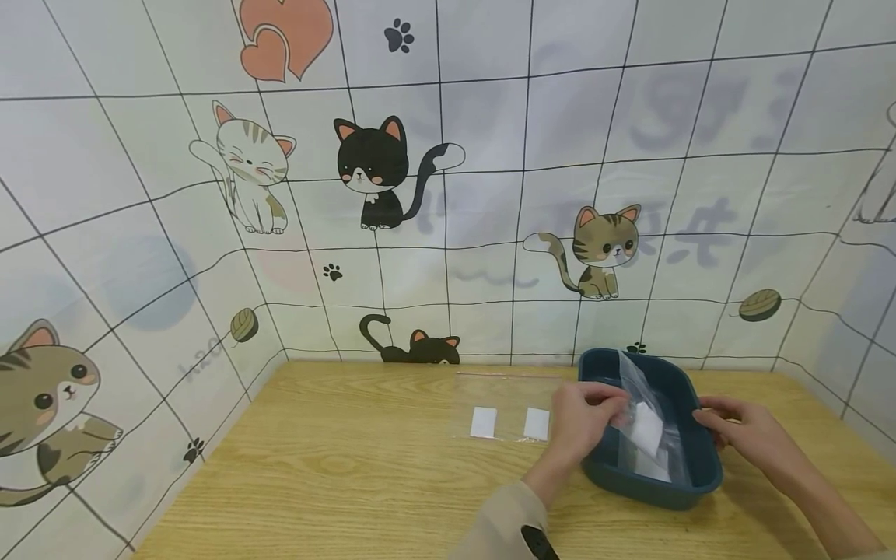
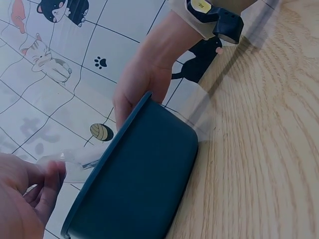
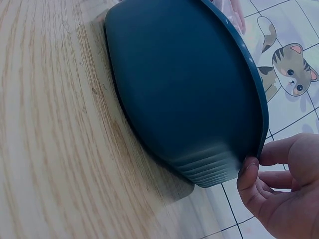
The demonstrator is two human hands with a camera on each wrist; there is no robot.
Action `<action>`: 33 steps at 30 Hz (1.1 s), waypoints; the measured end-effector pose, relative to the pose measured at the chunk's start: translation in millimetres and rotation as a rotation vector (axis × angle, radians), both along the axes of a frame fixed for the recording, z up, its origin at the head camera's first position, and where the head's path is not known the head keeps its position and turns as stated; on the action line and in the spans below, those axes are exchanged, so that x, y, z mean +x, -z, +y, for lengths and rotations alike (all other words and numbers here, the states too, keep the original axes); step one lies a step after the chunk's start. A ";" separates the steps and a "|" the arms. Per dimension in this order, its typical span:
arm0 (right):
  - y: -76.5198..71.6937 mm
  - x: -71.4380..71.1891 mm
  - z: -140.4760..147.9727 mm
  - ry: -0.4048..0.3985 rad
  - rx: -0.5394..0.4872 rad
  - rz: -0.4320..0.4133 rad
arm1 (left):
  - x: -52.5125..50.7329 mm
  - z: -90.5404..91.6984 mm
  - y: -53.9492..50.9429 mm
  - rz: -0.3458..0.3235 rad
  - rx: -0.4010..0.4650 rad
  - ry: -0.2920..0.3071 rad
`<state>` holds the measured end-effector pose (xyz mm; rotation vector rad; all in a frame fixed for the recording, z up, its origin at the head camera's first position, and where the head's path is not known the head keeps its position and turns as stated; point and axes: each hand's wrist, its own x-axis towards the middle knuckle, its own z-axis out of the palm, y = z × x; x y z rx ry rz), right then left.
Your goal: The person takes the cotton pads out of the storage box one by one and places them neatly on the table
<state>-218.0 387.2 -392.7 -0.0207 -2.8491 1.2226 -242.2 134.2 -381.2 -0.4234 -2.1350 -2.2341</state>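
In the head view, my left hand (image 1: 579,420) pinches the edge of a clear plastic bag (image 1: 635,381) over a dark blue plastic bin (image 1: 640,488). A white rectangular piece (image 1: 647,429) shows through this bag, and more clear plastic and white lie below it in the bin. My right hand (image 1: 750,435) grips the bin's right rim between thumb and fingers; the right wrist view shows this right hand (image 3: 286,184) at the ridged end of the bin (image 3: 184,84). From the left wrist, the left hand (image 2: 27,196) appears beside the bin's outer wall (image 2: 134,174), fingertips together on the clear plastic.
Left of the bin, a flat clear zip bag (image 1: 511,397) lies on the wooden table (image 1: 336,467), with two white rectangles (image 1: 484,422) inside. Its right part is hidden behind my left hand. A cat-printed, grid-lined covering (image 1: 483,210) rises behind the table and along its sides.
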 end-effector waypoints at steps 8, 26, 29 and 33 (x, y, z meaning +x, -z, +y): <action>-0.1 0.1 0.7 0.000 0.000 -0.007 | -3.4 -10.2 -2.5 -0.037 0.061 0.003; 0.7 0.3 0.6 -0.001 -0.004 -0.010 | -17.2 -48.2 5.6 0.035 0.136 0.022; 1.3 0.0 0.7 0.002 -0.006 -0.007 | -18.6 -52.8 5.2 0.048 0.139 0.005; 2.3 -0.4 1.0 0.004 -0.006 -0.004 | -22.8 -58.4 6.6 0.047 0.133 -0.021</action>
